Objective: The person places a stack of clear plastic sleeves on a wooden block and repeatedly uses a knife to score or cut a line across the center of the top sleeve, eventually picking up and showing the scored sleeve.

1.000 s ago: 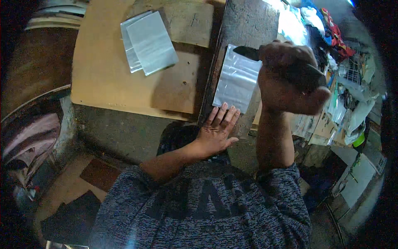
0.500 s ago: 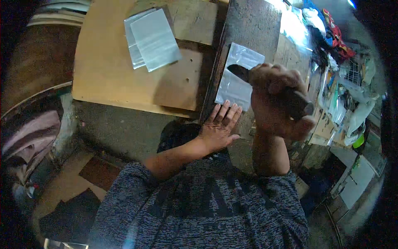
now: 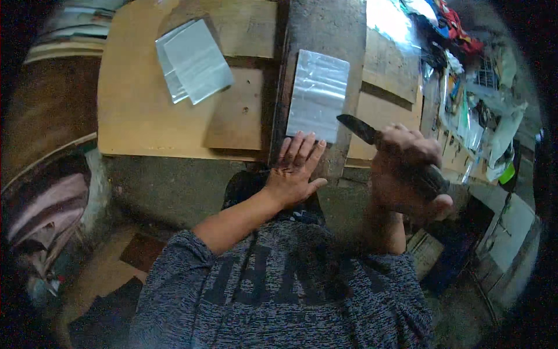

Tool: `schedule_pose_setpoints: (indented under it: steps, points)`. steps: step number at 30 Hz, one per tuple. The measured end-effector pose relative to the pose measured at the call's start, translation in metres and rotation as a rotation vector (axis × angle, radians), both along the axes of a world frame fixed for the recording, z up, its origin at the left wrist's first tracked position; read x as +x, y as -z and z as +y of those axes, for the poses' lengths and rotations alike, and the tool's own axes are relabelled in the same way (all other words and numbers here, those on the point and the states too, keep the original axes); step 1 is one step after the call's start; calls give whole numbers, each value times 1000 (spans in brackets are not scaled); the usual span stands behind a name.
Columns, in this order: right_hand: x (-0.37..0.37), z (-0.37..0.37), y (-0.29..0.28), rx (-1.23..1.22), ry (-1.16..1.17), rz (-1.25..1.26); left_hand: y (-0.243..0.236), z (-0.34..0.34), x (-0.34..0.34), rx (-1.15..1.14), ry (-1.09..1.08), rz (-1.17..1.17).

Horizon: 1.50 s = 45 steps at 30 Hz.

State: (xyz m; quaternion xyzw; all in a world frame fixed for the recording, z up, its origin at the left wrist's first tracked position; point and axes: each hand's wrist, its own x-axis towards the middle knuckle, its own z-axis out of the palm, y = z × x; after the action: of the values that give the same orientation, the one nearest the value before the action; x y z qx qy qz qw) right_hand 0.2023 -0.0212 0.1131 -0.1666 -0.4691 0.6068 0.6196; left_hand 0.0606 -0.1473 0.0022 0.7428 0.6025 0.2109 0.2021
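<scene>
A stack of clear plastic sheets or bags (image 3: 318, 93) lies on a dark wooden plank (image 3: 325, 29). My left hand (image 3: 295, 174) rests flat at the stack's near end, fingers stretched out and fingertips on its lower edge. In my right hand (image 3: 410, 168), raised to the right of the stack, a knife (image 3: 357, 128) is gripped by its handle. Its dark, pointed blade sticks out to the upper left, its tip beside the stack's right edge; I cannot tell how high above the plank it is. My fingers hide much of the handle.
More clear plastic sheets (image 3: 197, 63) lie overlapping on the tan board (image 3: 128, 110) to the left. Beyond the plank on the right, plastic wrappings and cloths (image 3: 465, 116) are heaped up. A pinkish cloth (image 3: 58, 200) hangs at the far left.
The right hand with the knife has moved right and nearer to me, so the blade no longer overlaps the stack. My left hand stays at the stack's near end; the view has shifted slightly.
</scene>
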Motion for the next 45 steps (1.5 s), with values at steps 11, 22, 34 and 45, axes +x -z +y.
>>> schedule_pose_setpoints:
  steps: [11,22,34,45]
  points:
    - [30,-45,-2,-131,71,-50,2,0,-5,-20,-32,199]
    - [26,-28,10,-2,39,16,9,-1,-5,-13,-29,216]
    - [9,0,17,-94,31,-97,6,1,-5,-10,-40,228]
    - [-28,8,4,-95,97,-90,4,0,-7,-79,-17,151]
